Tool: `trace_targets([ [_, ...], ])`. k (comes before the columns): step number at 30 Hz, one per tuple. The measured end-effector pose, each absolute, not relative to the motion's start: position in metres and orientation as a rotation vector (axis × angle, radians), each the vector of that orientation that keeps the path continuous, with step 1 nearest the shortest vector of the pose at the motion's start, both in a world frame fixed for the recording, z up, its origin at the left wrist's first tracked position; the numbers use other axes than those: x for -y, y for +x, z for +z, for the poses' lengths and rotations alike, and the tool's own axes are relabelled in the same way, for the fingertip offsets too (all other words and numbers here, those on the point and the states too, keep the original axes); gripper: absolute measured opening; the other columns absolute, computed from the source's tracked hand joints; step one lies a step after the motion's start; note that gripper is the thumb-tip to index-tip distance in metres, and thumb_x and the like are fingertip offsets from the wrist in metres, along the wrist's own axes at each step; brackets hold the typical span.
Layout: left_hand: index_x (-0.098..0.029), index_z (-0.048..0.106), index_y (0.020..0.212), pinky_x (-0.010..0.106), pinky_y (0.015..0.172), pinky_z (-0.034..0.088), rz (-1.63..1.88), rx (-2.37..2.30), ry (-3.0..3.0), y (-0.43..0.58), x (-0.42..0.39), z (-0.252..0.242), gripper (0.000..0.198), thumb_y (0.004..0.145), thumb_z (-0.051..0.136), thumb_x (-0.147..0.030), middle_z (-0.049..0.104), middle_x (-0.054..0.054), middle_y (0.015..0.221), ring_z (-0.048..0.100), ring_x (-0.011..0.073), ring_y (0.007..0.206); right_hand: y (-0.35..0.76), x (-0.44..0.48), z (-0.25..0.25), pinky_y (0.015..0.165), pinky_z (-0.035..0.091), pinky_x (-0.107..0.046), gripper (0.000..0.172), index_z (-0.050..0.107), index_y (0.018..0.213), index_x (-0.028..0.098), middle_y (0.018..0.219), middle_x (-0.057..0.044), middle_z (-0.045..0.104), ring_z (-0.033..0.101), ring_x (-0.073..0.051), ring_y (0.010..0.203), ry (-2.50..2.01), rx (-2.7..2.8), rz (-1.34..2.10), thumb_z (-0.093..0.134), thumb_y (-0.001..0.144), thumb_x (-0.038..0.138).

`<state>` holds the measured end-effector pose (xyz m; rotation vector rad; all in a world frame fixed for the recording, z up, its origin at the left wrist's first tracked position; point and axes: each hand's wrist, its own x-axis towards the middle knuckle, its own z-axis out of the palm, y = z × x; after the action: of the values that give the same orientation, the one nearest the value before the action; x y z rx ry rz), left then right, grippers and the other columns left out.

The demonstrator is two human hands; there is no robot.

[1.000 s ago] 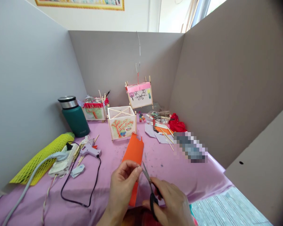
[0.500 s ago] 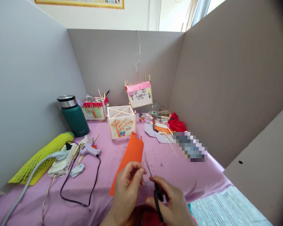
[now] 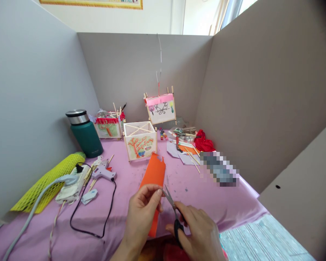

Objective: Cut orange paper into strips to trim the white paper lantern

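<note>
My left hand (image 3: pixel 141 215) pinches a long orange paper strip (image 3: pixel 154 174) near its middle, thumb and fingers closed on its right edge. The strip stands tilted above the purple table cover (image 3: pixel 119 203), with a small notch at its far end. My right hand (image 3: pixel 198 233) grips black-handled scissors (image 3: pixel 172 210). Their blades are slightly apart and point up-left, with the tips at the strip's edge beside my left fingertips.
A paper lantern box with a drawn tree (image 3: pixel 140 140) stands just beyond the strip. Two more lanterns (image 3: pixel 161 108) (image 3: pixel 108 125), a green flask (image 3: pixel 85 132), a glue gun (image 3: pixel 103 171) with black cord, a power strip (image 3: pixel 70 186), yellow foam netting (image 3: pixel 50 179) and craft scraps (image 3: pixel 190 145) lie around. Grey partitions enclose three sides.
The orange strip swung flatter to the left, then came back up to its tilted stance. The scissors shifted left, their tips returning to the strip's edge at my left fingers.
</note>
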<state>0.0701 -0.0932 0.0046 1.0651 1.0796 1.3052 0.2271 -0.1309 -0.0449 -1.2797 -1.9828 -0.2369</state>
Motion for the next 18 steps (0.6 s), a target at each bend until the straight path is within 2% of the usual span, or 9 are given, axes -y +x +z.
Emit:
trace_targets([
  [6, -0.015, 0.061, 0.075, 0.017, 0.049, 0.039, 1.303, -1.087, 1.089, 0.069, 0.092, 0.005, 0.022, 0.075, 0.068, -0.036, 0.061, -0.002, 0.064, 0.049, 0.0057, 0.047, 0.227, 0.130, -0.045, 0.054, 0.039, -0.027, 0.034, 0.057, 0.110, 0.015, 0.071, -0.003, 0.065, 0.057, -0.016, 0.056, -1.267, 1.984, -0.270, 0.053, 0.089, 0.041],
  [11, -0.017, 0.058, 0.076, 0.018, 0.052, 0.040, 1.335, -1.047, 1.051, 0.071, 0.093, -0.002, 0.021, 0.078, 0.066, -0.036, 0.056, -0.004, 0.057, 0.050, 0.0074, 0.050, 0.223, 0.132, -0.050, 0.052, 0.040, -0.027, 0.034, 0.058, 0.109, 0.016, 0.069, -0.001, 0.064, 0.056, -0.016, 0.053, -1.255, 1.957, -0.212, 0.059, 0.085, 0.040],
  [14, -0.017, 0.058, 0.079, 0.020, 0.059, 0.044, 1.314, -0.974, 1.005, 0.073, 0.094, -0.004, 0.019, 0.081, 0.063, -0.034, 0.059, -0.003, 0.057, 0.054, 0.0097, 0.055, 0.218, 0.133, -0.052, 0.055, 0.043, -0.025, 0.035, 0.060, 0.107, 0.019, 0.069, 0.001, 0.065, 0.058, -0.015, 0.057, -1.262, 1.929, 0.011, 0.067, 0.078, 0.037],
  [18, -0.016, 0.059, 0.079, 0.024, 0.061, 0.046, 1.268, -0.868, 0.872, 0.073, 0.094, -0.003, 0.015, 0.080, 0.063, -0.030, 0.062, 0.000, 0.063, 0.056, 0.0110, 0.057, 0.212, 0.134, -0.049, 0.057, 0.043, -0.022, 0.036, 0.065, 0.105, 0.021, 0.074, 0.001, 0.065, 0.057, -0.014, 0.062, -1.322, 1.756, 0.563, 0.071, 0.071, 0.034],
])
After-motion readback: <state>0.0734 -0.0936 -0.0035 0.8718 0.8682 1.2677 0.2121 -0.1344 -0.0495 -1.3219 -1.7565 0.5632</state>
